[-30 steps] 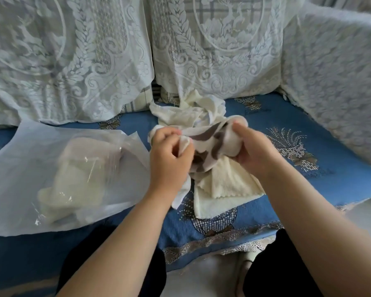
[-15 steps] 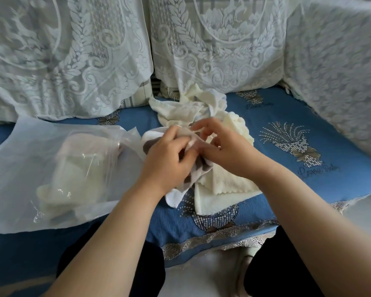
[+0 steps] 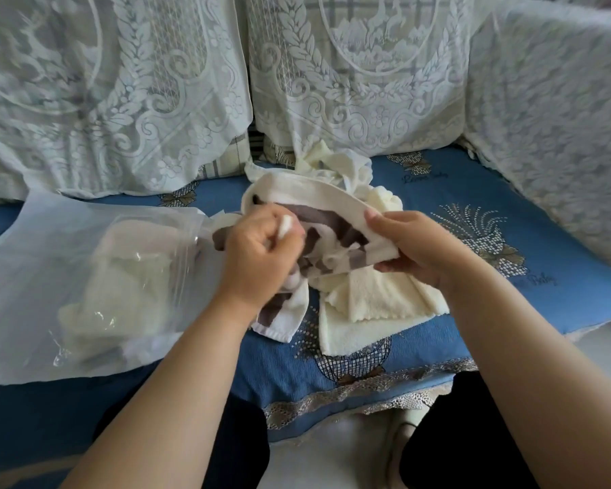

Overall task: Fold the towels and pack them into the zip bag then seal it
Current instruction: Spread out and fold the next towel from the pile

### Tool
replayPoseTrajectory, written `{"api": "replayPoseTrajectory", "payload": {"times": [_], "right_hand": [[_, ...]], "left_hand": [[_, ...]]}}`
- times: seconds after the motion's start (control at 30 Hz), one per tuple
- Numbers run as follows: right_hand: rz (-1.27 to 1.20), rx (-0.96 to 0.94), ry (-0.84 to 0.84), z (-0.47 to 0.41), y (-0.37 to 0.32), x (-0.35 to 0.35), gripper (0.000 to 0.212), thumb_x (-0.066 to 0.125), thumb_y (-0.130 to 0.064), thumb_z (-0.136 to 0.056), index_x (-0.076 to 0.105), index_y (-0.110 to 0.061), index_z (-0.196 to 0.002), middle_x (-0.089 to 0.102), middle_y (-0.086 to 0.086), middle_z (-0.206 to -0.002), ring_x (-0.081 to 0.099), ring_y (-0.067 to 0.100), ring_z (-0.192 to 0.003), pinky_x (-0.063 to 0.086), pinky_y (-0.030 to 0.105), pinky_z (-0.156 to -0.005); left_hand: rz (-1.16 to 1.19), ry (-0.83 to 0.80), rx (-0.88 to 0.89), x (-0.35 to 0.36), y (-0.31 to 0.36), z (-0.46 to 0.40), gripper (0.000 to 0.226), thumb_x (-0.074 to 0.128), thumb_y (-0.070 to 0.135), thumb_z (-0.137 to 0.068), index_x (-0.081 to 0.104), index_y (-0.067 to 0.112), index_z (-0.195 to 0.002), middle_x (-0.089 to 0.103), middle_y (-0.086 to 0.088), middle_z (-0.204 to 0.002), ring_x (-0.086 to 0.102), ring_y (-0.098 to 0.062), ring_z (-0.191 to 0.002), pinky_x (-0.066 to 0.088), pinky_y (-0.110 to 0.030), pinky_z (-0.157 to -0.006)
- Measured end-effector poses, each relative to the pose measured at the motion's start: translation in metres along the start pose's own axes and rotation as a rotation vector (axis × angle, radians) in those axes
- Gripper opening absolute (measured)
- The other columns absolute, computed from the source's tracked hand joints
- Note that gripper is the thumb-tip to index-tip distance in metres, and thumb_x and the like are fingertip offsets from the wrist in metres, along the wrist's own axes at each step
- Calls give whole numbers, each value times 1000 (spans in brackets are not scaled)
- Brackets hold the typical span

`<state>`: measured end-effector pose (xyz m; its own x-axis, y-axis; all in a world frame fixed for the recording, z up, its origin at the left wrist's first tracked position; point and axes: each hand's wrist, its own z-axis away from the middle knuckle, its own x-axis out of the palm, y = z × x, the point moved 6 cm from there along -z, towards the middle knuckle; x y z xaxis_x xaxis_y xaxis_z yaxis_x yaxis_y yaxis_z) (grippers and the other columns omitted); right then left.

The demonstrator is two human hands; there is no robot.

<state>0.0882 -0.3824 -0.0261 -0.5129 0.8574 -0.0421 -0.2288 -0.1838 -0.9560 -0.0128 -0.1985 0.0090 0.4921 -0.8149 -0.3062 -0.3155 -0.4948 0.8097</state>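
- You are in a home living room, seated at a sofa.
- Beneath your hands lies a blue woven seat cover (image 3: pixel 438 192) with embroidered wheat motifs and a lace-trimmed front edge.
- Beyond your hands, white lace covers (image 3: pixel 120 93) drape the back cushions.
- Right of your hands, lace drapes the armrest (image 3: pixel 558 111).

There were two hands (image 3: pixel 258 255) (image 3: pixel 420 248), one zip bag (image 3: pixel 32 277) with cream towels (image 3: pixel 120 287) inside, their number unclear, one brown-patterned towel (image 3: pixel 318 202), a cream towel pile (image 3: pixel 374 305) of uncertain count, and two lace-covered cushions (image 3: pixel 103 93) (image 3: pixel 360 75).
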Motion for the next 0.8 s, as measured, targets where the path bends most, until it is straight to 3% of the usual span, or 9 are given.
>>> {"api": "replayPoseTrajectory", "payload": {"times": [0.1, 0.17, 0.3, 0.4, 0.47, 0.57, 0.7, 0.8], "right_hand": [[-117, 7, -311, 8, -1, 31, 35, 66, -18, -82, 62, 6, -107, 68, 9, -81, 66, 14, -69, 56, 20, -60], [-98, -32, -407, 12, -5, 38, 32, 61, 2, -83, 57, 13, -113, 65, 16, -92, 65, 18, -80, 56, 21, -72], [-124, -145, -248, 9, -9, 29, 19, 58, 5, -85, 69, -1, -99, 70, 10, -88, 64, 19, -81, 55, 24, -78], [-117, -210, -55, 8, -10, 25, 15, 64, -1, -84, 72, -9, -94, 71, 8, -82, 66, 16, -75, 56, 27, -78], [-54, -254, 64, 11, -11, 25, 11, 71, -7, -81, 71, -11, -92, 72, 13, -81, 68, 21, -72, 59, 31, -76], [43, -310, 136, 18, -16, 29, 16, 72, -7, -82, 67, -6, -97, 72, 22, -85, 71, 26, -74, 59, 32, -72], [183, -330, 64, 25, -24, 36, 25, 64, -1, -87, 59, -12, -109, 75, 6, -83, 72, 12, -75, 57, 21, -72], [326, -385, 92, 29, -29, 40, 27, 64, -2, -88, 56, -18, -108, 73, -7, -82, 69, 0, -70, 52, 10, -69]], "left_hand": [[13, -299, 58, 35, 10, 10, 38, 70, 31, -83, 50, 8, -60, 48, 0, -77, 49, -11, -70, 40, -17, -67], [33, -326, 91, 40, 12, 11, 31, 61, 35, -89, 59, 8, -73, 52, -2, -86, 53, -10, -83, 41, -17, -79], [-5, -261, 115, 33, 5, 9, 12, 53, 10, -95, 63, 16, -98, 60, 9, -96, 58, -5, -94, 41, -14, -86], [77, -198, 27, 31, 1, 8, 33, 62, 11, -90, 55, 34, -112, 62, 21, -87, 61, 1, -84, 43, -10, -79], [113, -156, 22, 32, 0, 8, 32, 67, 12, -87, 60, 38, -104, 67, 22, -86, 65, 3, -84, 45, -8, -76], [46, -126, 151, 32, 6, 8, 22, 71, 9, -82, 69, 30, -91, 68, 22, -88, 65, 4, -86, 45, -8, -75], [12, -91, 256, 32, 12, 8, 25, 72, 9, -82, 69, 29, -97, 62, 18, -95, 65, -4, -90, 48, -15, -77], [70, -75, 142, 30, 4, 7, 18, 70, 21, -83, 64, 35, -92, 68, 12, -92, 68, -11, -87, 56, -30, -72]]}}
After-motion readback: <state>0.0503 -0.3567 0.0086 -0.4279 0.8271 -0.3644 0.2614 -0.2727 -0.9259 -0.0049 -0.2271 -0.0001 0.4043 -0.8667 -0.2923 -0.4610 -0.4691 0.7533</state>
